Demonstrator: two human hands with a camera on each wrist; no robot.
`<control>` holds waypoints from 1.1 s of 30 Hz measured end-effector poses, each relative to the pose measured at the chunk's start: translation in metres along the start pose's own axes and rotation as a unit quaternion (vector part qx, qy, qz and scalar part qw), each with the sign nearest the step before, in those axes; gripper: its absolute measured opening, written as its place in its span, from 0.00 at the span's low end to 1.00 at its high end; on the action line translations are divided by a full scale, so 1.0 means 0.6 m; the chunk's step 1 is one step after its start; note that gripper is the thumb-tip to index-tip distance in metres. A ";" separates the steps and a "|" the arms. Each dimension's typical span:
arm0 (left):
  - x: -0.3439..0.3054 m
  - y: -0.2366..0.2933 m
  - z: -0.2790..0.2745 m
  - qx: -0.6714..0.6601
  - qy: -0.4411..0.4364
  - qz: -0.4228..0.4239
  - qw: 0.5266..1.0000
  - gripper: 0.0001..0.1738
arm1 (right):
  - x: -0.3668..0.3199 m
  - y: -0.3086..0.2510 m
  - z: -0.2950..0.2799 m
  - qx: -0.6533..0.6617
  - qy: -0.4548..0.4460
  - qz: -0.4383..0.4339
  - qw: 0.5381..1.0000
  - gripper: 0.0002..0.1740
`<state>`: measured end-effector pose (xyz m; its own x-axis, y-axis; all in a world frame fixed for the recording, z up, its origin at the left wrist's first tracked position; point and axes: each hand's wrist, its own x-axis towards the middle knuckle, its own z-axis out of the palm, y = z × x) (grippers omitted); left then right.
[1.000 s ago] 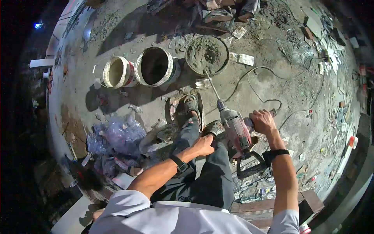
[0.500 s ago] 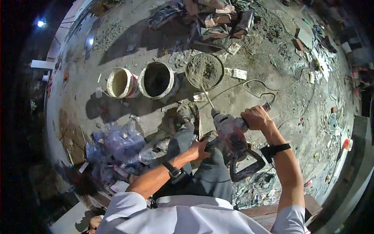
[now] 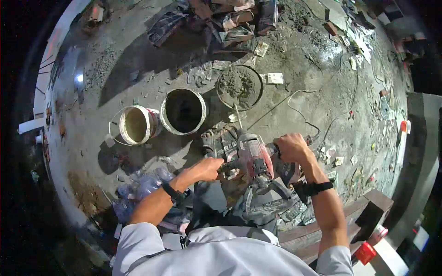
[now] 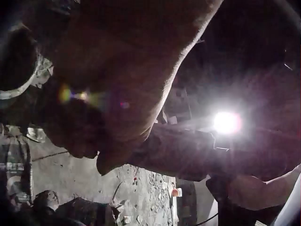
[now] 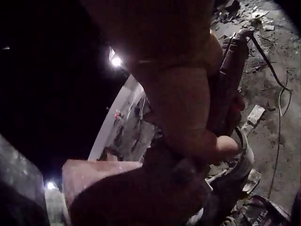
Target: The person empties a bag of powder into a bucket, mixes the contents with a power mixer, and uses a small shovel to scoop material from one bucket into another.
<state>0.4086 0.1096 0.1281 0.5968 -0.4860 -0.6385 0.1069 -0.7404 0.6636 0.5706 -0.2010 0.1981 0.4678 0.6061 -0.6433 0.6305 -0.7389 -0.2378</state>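
Below your head camera, at frame centre, you hold the mixer (image 3: 255, 158) above your knees, off the floor (image 3: 115, 69). Your left hand (image 3: 204, 169) closes on it from 9 o'clock and your right hand (image 3: 290, 148) from 3 o'clock. The fingers of both are curled tight on its sides and hold nothing else. Its long axis runs from the rear end at 6 o'clock to the shaft (image 3: 238, 118) at 12, leaning a touch toward 11, so it points at the mortar bucket (image 3: 218, 88). The shaft's tip ends about at that bucket's near rim. I cannot tell whether the paddle sits in the mortar. I judge you are at the step of lining the tool up on the mix. The next move calls for a firm two-handed hold, the shaft aimed at the bucket's middle, and the cable (image 3: 299, 108) at 2 o'clock kept off your feet.

On the left wrist view, only the dark underside of your hand shows, with a lamp (image 4: 227, 122) glaring at 3 o'clock, so I cannot read the fingers there.

On the right wrist view, your fingers wrap a handle (image 5: 229, 89) that runs toward 1 o'clock.
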 end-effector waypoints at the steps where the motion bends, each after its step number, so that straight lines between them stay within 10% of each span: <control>1: -0.012 -0.008 -0.034 0.014 0.004 -0.011 1.000 0.16 | 0.016 -0.020 -0.008 0.015 0.003 0.013 1.000 0.13; 14: 0.083 -0.164 -0.245 0.250 -0.058 0.044 0.966 0.12 | 0.165 -0.187 0.217 0.248 0.030 0.229 0.941 0.26; 19: 0.099 -0.227 -0.212 0.314 -0.091 0.033 0.944 0.12 | 0.181 -0.239 0.243 0.254 0.074 0.262 0.928 0.10; 26: 0.116 -0.302 -0.150 0.299 -0.073 0.056 0.950 0.11 | 0.210 -0.282 0.367 0.208 0.245 0.261 0.910 0.13; 33: 0.113 -0.318 -0.061 0.283 -0.073 0.039 0.956 0.14 | 0.202 -0.271 0.406 0.198 0.210 0.279 0.916 0.10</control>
<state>0.4577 0.2350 -0.0274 0.4634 -0.5795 -0.6704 -0.4055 -0.8114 0.4210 0.3737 -0.0791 -0.0186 0.8980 0.0998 -0.4286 -0.0149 -0.9665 -0.2562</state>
